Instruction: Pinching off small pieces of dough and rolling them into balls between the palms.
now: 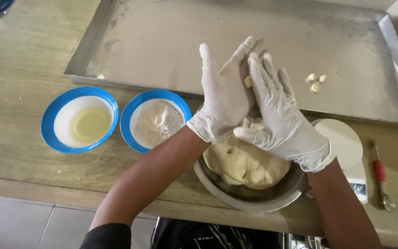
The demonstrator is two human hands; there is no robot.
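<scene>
Both hands wear white gloves and meet above a metal bowl (249,196) that holds a big lump of pale dough (242,163). My left hand (224,94) and my right hand (284,117) press palm to palm around a small dough piece (248,82), which peeks out between them. Three small dough balls (316,82) lie on the large metal tray (171,50) behind the hands, to the right.
Two blue-rimmed bowls sit left of the metal bowl: one with yellowish oil (80,121), one with flour (155,121). A white kitchen scale (348,154) stands right of the bowl, and a red-handled tool (381,177) lies further right. The wooden counter's front edge runs just below.
</scene>
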